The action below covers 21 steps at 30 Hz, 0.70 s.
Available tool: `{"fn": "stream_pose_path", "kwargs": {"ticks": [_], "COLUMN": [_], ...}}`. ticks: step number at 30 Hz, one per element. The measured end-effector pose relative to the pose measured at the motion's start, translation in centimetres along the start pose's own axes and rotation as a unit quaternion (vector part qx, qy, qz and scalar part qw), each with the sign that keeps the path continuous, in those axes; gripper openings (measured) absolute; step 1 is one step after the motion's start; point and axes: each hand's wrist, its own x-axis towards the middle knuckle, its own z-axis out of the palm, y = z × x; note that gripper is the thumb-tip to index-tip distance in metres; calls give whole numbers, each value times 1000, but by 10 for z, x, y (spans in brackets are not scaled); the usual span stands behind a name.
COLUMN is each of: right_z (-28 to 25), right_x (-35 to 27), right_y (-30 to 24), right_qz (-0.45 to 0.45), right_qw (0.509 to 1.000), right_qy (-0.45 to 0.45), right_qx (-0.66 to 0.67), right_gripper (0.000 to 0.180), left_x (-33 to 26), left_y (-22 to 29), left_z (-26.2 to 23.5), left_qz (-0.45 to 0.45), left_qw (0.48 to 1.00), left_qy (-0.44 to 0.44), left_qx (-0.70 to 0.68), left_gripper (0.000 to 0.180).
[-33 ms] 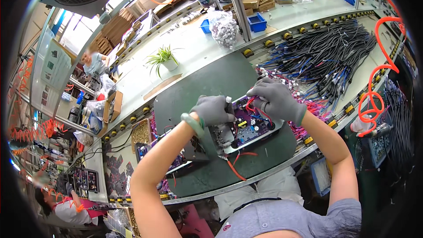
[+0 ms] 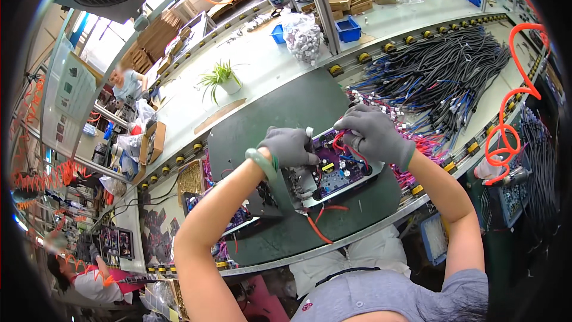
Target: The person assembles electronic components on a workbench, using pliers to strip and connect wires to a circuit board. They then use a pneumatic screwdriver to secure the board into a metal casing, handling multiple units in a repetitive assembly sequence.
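Note:
A metal housing with a purple circuit board (image 2: 342,166) lies on a dark green mat (image 2: 286,105) in front of me. At its far right corner my right hand (image 2: 376,137), in a grey glove, is closed, pinching red wires (image 2: 339,141) that run down to the board. My left hand (image 2: 290,146), also gloved, is curled over the housing's far left end. What its fingers grip is hidden under them; a white connector (image 2: 309,132) pokes up beside it. A thicker red cable (image 2: 320,231) hangs from the housing's near side. Another board unit (image 2: 241,219) sits beneath my left forearm.
A heap of black cable harnesses (image 2: 435,74) covers the bench at the far right. Beyond the mat are a potted plant (image 2: 229,83), a bag of white parts (image 2: 301,39) and a blue bin (image 2: 348,30). A coiled orange hose (image 2: 506,131) hangs at right. Co-workers are at the left.
My left hand has shifted very slightly, and the green bangle on that wrist has tilted. My right hand stays on the red wires.

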Motion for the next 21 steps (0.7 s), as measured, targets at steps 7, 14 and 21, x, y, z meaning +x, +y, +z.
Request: {"fn": "stream_pose_path", "kwargs": {"ticks": [7, 14, 21], "right_z": [-2, -5, 16], "right_x": [4, 1, 4], "right_y": [-3, -6, -55], "right_qz": [30, 23, 14], "right_qw": [999, 1000, 1000], "right_qy": [-19, -6, -22], "right_qx": [-5, -21, 13], "right_gripper": [18, 19, 18], "left_x": [7, -15, -73], "left_y": [0, -17, 7], "left_z": [-4, 26, 34], "left_qz": [15, 121, 89], "left_qw": [998, 837, 924], "left_qy": [55, 175, 317], "left_qx": [18, -504, -197], "left_gripper": [58, 24, 16]}}
